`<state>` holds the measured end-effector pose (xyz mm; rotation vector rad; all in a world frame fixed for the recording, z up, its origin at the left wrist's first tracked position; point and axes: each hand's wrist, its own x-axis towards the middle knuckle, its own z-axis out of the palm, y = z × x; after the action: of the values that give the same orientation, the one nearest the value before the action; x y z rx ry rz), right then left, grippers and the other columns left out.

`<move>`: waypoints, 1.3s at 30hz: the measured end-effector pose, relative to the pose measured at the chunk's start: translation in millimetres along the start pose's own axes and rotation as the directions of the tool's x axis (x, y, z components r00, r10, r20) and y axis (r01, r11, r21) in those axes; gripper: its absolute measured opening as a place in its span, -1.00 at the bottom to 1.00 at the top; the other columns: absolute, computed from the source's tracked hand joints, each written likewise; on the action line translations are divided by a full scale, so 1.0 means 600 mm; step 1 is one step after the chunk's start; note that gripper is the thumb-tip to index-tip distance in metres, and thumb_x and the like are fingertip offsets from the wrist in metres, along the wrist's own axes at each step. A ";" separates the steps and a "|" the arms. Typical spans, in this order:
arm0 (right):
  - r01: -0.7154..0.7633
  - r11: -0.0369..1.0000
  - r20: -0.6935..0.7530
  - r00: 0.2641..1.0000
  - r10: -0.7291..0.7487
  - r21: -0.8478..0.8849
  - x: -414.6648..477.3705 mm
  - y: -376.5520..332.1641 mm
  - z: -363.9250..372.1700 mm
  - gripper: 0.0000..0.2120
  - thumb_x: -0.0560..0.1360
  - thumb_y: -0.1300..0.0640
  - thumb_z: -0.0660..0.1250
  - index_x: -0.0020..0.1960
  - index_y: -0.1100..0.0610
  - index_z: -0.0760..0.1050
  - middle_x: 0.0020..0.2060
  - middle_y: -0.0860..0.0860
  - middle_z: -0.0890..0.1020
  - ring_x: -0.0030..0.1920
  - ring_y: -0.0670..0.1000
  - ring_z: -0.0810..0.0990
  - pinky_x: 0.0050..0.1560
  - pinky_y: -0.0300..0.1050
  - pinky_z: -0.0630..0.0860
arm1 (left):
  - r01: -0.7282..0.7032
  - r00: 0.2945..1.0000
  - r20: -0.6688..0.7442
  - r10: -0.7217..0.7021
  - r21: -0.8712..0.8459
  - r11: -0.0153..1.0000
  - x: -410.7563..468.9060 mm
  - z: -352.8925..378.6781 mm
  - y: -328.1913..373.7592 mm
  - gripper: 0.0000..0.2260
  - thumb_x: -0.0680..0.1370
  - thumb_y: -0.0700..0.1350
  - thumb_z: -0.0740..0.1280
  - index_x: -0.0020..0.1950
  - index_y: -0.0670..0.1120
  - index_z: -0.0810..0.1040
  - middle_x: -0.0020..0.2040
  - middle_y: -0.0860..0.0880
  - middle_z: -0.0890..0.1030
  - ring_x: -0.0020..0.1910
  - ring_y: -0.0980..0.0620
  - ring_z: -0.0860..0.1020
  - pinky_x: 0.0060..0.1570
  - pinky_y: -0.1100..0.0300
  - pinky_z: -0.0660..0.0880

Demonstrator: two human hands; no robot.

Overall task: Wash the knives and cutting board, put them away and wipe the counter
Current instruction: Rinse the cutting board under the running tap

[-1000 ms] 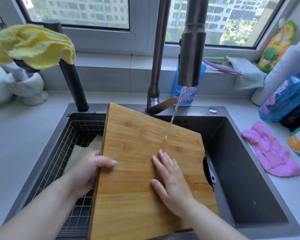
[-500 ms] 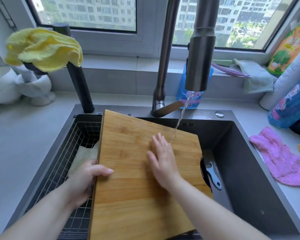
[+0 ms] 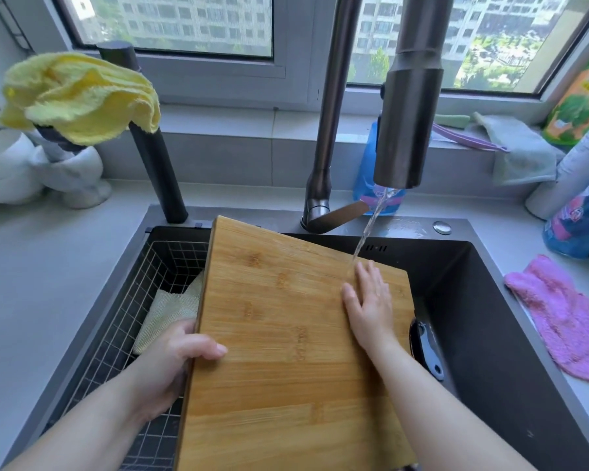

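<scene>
Cutting board (image 3: 286, 334) is lying tilted across the sink (image 3: 490, 351), reaching from the far rim to the near edge and covering part of the wire basket (image 3: 126, 321) on the left. Left hand (image 3: 174, 358) is gripping the board's left edge, thumb curled over the top face and the other fingers hiding underneath. I am judging that grip to be the weak point: it is the only real hold, and wet wood could be sliding out of it and dropping the board into the sink. Right hand (image 3: 368, 300) is lying flat on the far right part of the board, fingers straight and close together, pressing rather than holding, so it is adding push without adding grip. Water stream (image 3: 368, 229) from the faucet (image 3: 408, 130) is landing right at those fingertips. On a sloped face it could be running off the near end toward the person or spraying onto the counter (image 3: 48, 266). Just right of the board, a dark, silver-trimmed object (image 3: 429, 351), possibly a knife handle, is lying in the sink. A falling board could be striking it, and a hand reaching down blind could be meeting a blade.

Seen closely, the board is showing as a thick rectangle of honey-coloured bamboo strips with darker node marks, and I am making out no residue on it.
</scene>
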<state>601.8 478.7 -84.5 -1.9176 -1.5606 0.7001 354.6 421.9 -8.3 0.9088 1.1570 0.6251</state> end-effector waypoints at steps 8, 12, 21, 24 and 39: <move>-0.383 0.923 -0.046 0.922 0.384 0.032 -0.010 0.011 -0.001 -0.47 0.62 -0.07 -0.05 0.52 0.09 -0.02 0.53 0.08 -0.05 0.53 0.06 -0.12 0.50 0.00 -0.15 | 0.012 0.999 -0.042 -0.013 -0.010 1.000 -0.006 -0.011 -0.014 -0.10 -0.28 -0.09 0.51 0.06 -0.23 0.48 -0.18 -0.17 0.69 -0.25 -0.11 0.66 -0.31 0.06 0.54; -0.033 0.994 0.104 0.994 0.044 -0.108 -0.047 -0.001 0.025 -0.47 0.61 -0.08 0.00 0.52 0.01 -0.04 0.52 -0.04 -0.06 0.53 -0.03 -0.15 0.47 -0.11 -0.22 | 0.007 0.997 -0.081 -0.012 -0.063 0.998 -0.007 -0.013 -0.019 -0.28 -0.09 -0.10 0.41 0.06 -0.24 0.49 -0.17 -0.17 0.69 -0.21 -0.13 0.64 -0.21 0.03 0.53; -0.680 0.713 0.245 0.730 0.638 0.172 -0.038 0.095 -0.073 -0.51 0.56 -0.13 0.12 0.33 0.19 0.38 0.25 0.14 0.47 0.27 0.16 0.41 0.27 0.01 0.30 | 0.007 0.991 -0.129 -0.023 -0.123 0.992 -0.030 -0.020 -0.035 -0.15 -0.28 -0.11 0.55 0.01 -0.23 0.51 -0.19 -0.19 0.69 -0.28 -0.11 0.66 -0.41 0.08 0.58; -0.641 0.749 0.232 0.764 0.602 0.168 -0.045 0.099 -0.102 -0.58 0.54 -0.10 0.20 0.11 0.25 0.51 -0.06 0.09 0.57 0.01 0.13 0.51 0.10 -0.02 0.39 | 0.005 0.993 -0.117 -0.023 -0.150 0.989 -0.036 -0.023 -0.031 -0.22 -0.17 -0.15 0.57 0.03 -0.26 0.51 -0.20 -0.22 0.68 -0.32 -0.13 0.66 -0.45 0.10 0.58; -0.541 0.666 0.373 0.840 0.394 0.513 -0.147 -0.021 -0.168 -0.73 0.51 0.40 0.11 -0.28 0.17 0.43 -0.48 0.07 0.46 -0.56 -0.03 0.45 -0.52 -0.31 0.38 | 0.112 0.906 -0.416 -0.083 0.046 0.993 -0.052 -0.138 -0.015 -0.83 0.53 -0.14 0.29 -0.04 -0.26 0.51 -0.36 -0.16 0.64 -0.46 -0.07 0.61 -0.47 0.14 0.56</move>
<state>648.0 384.2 -0.5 -1.7612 -0.7591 1.4966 266.2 414.9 -11.6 0.7895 1.6044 0.7201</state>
